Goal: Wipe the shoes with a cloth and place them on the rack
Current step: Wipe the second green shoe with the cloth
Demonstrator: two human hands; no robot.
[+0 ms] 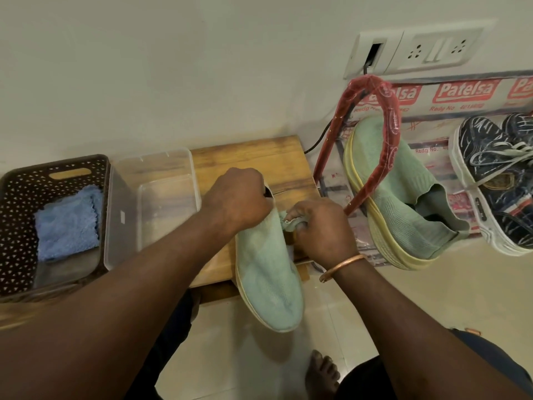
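At the near edge of the wooden surface [259, 157], a pale green shoe [268, 272] lies sole down, its toe overhanging that edge toward the person and its heel toward the wall. The left hand [236, 197] closes its grip round the heel collar; the right hand [320, 226], with a copper bangle [343, 267] at the wrist, pinches a small green cloth [291, 222] against the shoe's right side near the opening. A bare strip of surface lies behind the hands, up to the wall.

At the left edge stands a clear plastic box [153, 197], touching a brown perforated basket [54, 220] that holds a folded blue cloth [69, 223].

Just beside the right edge stands the rack [386, 134], its red frame and shelf wrapped in printed plastic. The matching green shoe [403, 192] rests on it, tilted, behind the red bar; dark blue sneakers [496, 174] sit further right.

Cream floor tiles [432, 298] lie open between the surface, the rack and the person, whose bare foot [323, 370] shows below. A white socket panel [418, 50] is set in the wall above the rack, with a black cable [320, 140] running down from it
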